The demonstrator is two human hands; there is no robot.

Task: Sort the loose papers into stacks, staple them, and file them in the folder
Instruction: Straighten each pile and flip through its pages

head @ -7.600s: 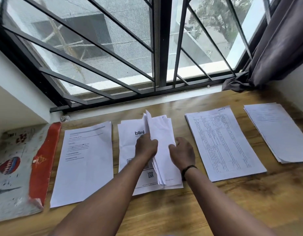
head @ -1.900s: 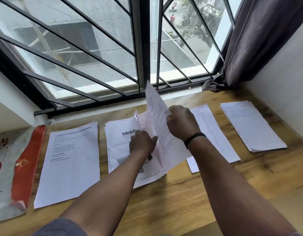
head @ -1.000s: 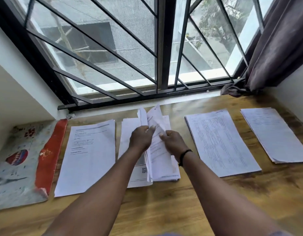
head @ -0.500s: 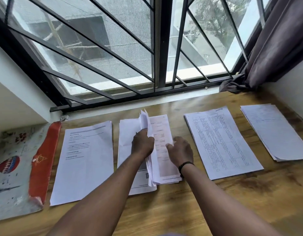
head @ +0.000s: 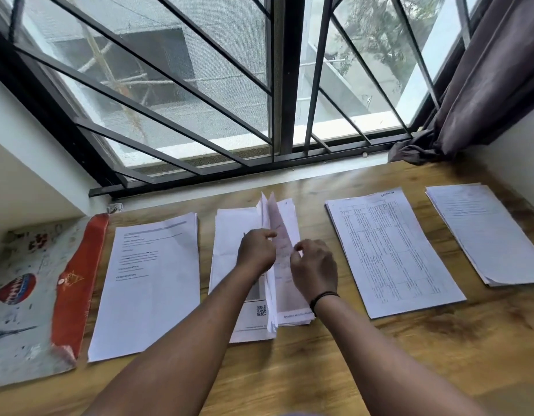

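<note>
A person's two bare hands work over the middle pile of papers [head: 229, 235] on a wooden table [head: 380, 370] below a barred window [head: 277, 85]. The left hand [head: 256, 250] has its fingers curled against a batch of sheets [head: 267, 211] lifted on edge, the forefinger pointing toward the right hand; the fingertips are hidden behind the paper, so how many sheets it grips cannot be told. The right hand [head: 313, 270], a dark band [head: 324, 297] at its wrist, hovers loosely curled just right of those raised sheets, thumb and forefinger close together above a pinkish page [head: 285, 253]; whether they pinch that page or only hang over it is not clear. Both forearms cover the near part of the pile, leaving a QR code [head: 261, 310] showing between them. Left of the left hand lies a flat stack with a printed top sheet [head: 148, 283], its text too small to read. Beyond that, at the frame's left edge, lies the folder [head: 28, 295] with its red flap [head: 76, 283], partly cut off. Right of the right hand sits a stack topped by a ruled table [head: 392, 253], and farther right another stack [head: 488, 232] of faint print, clipped by the frame. A dark curtain [head: 485, 85] hangs in the far right corner.
</note>
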